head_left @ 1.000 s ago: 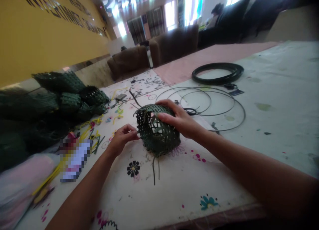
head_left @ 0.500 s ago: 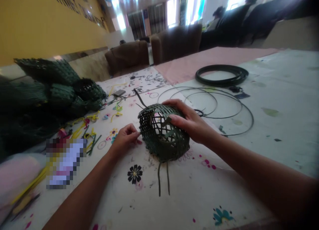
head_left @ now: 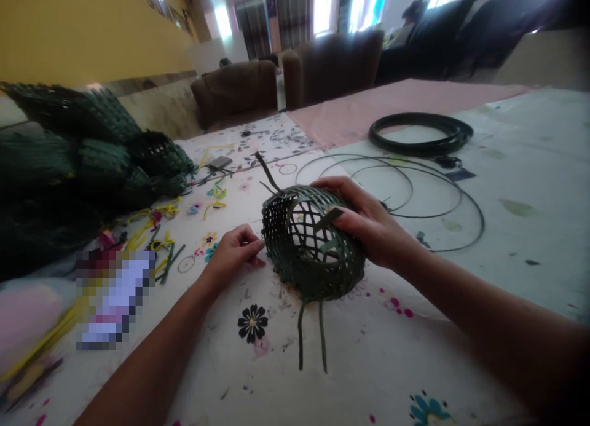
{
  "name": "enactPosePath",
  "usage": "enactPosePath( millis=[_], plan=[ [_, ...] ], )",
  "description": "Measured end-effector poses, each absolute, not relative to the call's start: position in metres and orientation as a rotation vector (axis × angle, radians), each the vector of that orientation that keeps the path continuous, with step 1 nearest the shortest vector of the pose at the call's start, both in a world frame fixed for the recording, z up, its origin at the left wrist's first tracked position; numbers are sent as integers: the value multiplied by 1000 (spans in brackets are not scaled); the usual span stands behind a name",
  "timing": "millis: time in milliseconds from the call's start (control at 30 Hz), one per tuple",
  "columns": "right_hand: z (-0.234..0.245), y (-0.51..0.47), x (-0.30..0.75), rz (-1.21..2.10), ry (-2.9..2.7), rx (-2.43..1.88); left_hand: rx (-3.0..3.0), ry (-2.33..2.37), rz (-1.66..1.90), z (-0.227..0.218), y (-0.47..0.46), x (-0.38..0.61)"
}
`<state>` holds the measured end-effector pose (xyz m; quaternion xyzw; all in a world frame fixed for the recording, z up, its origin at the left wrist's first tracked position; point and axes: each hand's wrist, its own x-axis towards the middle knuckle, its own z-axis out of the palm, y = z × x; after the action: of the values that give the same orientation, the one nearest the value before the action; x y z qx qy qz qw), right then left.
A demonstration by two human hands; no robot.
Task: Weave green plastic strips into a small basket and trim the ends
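Observation:
A small dark green woven basket [head_left: 318, 272] lies tipped on its side on the flowered tablecloth [head_left: 369, 364], its open mouth turned toward me. My right hand [head_left: 369, 226] wraps over its top and right side, fingers curled on the weave. My left hand [head_left: 235, 254] is pinched at the basket's left rim, on a thin strip end that I can barely make out. Two loose green strips [head_left: 311, 337] trail from the basket's underside toward me.
A heap of green woven pieces [head_left: 92, 161] fills the left. Yellow and green strip scraps [head_left: 161, 248] lie beside it. Thin wire hoops [head_left: 415, 192] and a coil of black strapping [head_left: 421, 134] sit behind the basket. Brown armchairs [head_left: 286, 82] and seated people are beyond the table.
The basket has been turned between my hands so its open mouth now faces me more. Both hands kept their hold.

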<state>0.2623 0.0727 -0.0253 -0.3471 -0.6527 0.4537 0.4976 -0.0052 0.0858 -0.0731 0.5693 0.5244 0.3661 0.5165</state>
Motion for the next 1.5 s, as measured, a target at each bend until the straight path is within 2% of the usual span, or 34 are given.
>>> enactPosePath(
  millis=[1033,1500],
  plan=[
    [-23,75,260,1137,-1568,-849,1070,1328,863,-73,92,2],
    [-25,76,261,1114,-1547,-888,1123,1323,925,-71,89,6]
  ],
)
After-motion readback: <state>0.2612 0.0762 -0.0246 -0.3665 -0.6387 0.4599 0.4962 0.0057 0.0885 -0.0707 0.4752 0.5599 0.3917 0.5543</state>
